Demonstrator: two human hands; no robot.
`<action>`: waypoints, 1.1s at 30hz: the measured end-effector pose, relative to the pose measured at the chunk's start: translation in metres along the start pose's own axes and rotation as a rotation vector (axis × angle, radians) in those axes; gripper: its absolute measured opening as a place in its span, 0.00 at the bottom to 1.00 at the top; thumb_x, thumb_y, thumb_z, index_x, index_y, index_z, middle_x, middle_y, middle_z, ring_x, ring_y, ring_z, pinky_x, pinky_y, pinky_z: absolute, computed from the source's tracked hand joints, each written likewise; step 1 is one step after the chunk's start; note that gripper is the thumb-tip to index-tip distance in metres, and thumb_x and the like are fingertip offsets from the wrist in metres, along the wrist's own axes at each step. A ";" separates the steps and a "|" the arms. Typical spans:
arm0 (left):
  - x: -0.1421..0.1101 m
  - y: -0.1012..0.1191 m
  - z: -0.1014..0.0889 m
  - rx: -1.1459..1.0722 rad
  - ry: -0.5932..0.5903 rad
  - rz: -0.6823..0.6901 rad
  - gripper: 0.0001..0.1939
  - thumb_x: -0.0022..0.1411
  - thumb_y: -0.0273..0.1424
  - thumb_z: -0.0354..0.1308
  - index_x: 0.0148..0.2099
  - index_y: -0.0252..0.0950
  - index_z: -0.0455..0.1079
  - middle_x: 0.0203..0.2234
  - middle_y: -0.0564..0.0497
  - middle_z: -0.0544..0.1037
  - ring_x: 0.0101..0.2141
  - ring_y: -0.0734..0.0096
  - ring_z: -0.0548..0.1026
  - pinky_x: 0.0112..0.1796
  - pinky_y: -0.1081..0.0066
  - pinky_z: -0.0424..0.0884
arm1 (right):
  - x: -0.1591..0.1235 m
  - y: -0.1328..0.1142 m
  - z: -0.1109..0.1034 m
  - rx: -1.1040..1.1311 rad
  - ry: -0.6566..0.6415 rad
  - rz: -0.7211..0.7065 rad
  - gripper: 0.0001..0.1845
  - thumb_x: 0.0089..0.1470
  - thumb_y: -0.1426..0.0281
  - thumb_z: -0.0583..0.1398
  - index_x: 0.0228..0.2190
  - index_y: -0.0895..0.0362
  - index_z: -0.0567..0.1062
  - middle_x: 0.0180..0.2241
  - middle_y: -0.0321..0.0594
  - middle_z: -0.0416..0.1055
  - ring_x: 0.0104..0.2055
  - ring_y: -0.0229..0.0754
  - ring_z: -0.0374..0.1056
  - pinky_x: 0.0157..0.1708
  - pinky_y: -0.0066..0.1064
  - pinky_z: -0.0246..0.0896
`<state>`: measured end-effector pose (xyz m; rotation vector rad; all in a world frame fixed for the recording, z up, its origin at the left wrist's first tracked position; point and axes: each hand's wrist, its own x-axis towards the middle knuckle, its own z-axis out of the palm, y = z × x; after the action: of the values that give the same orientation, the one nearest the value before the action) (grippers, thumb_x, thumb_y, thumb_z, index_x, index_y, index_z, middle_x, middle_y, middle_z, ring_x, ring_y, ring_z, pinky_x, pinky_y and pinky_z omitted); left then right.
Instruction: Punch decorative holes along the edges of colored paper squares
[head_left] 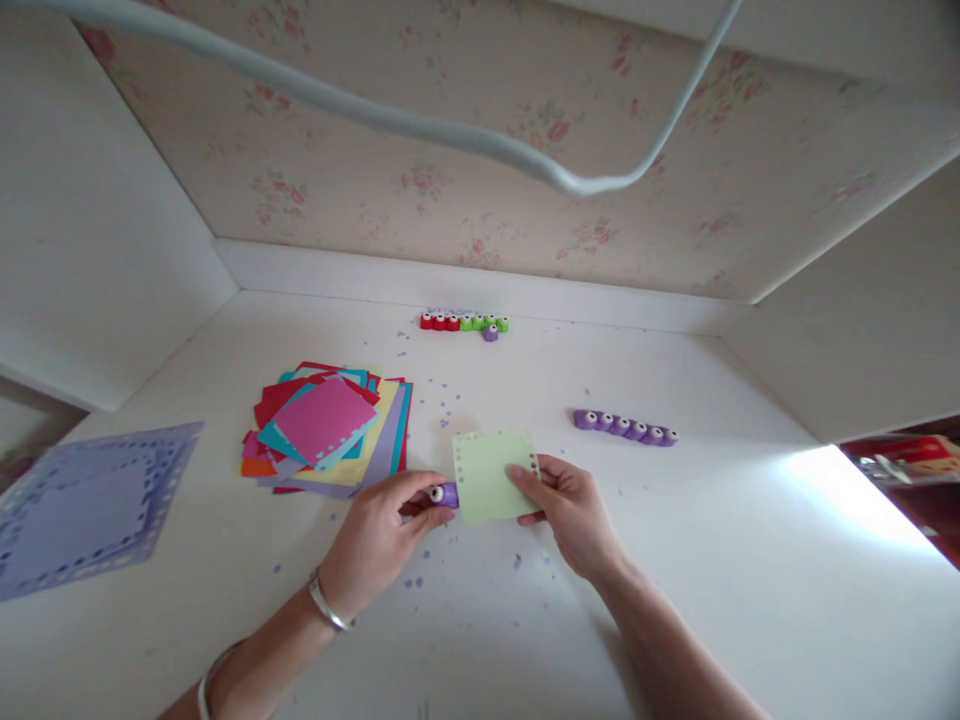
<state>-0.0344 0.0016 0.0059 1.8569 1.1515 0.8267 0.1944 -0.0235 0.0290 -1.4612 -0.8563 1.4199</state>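
Observation:
My left hand pinches a small purple craft punch, its white top facing up. The punch sits at the left edge of a pale green square of paper. My right hand grips that paper by its right side, thumb on top and fingers underneath. Small punched holes run along the paper's left and right edges. Its top edge shows some marks too small to make out.
Left of my hands lies a pile of coloured paper. Purple sheets with punched borders lie farther left. A purple punch row is at right; red and green punches stand near the wall. A white cable crosses above. Paper bits are scattered.

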 end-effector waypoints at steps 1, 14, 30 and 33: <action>0.000 0.000 0.000 0.000 -0.003 0.005 0.14 0.57 0.36 0.63 0.46 0.41 0.71 0.36 0.53 0.79 0.33 0.71 0.79 0.38 0.72 0.77 | 0.000 0.000 -0.001 -0.008 -0.005 -0.006 0.20 0.48 0.56 0.64 0.37 0.58 0.77 0.32 0.44 0.77 0.31 0.41 0.72 0.21 0.24 0.67; 0.001 0.002 -0.001 0.075 -0.007 0.063 0.14 0.59 0.36 0.62 0.47 0.41 0.71 0.39 0.51 0.78 0.36 0.69 0.78 0.42 0.69 0.76 | 0.000 -0.002 -0.001 -0.069 0.013 -0.033 0.17 0.48 0.57 0.64 0.35 0.56 0.79 0.29 0.40 0.77 0.29 0.40 0.71 0.22 0.27 0.68; 0.001 0.005 0.000 0.199 0.017 0.140 0.13 0.59 0.34 0.62 0.46 0.40 0.71 0.39 0.50 0.78 0.36 0.68 0.77 0.42 0.69 0.75 | -0.006 -0.001 0.003 -0.142 -0.035 -0.057 0.17 0.51 0.57 0.62 0.36 0.57 0.78 0.29 0.39 0.76 0.29 0.39 0.71 0.25 0.28 0.70; 0.002 0.005 0.001 0.201 0.004 0.151 0.12 0.59 0.34 0.62 0.46 0.40 0.72 0.39 0.51 0.78 0.37 0.68 0.77 0.41 0.70 0.74 | -0.006 0.003 0.005 -0.139 -0.035 -0.053 0.17 0.51 0.57 0.62 0.36 0.56 0.78 0.30 0.38 0.76 0.31 0.40 0.71 0.26 0.28 0.71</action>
<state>-0.0308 0.0021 0.0102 2.1296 1.1422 0.8238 0.1883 -0.0293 0.0291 -1.5090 -1.0259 1.3732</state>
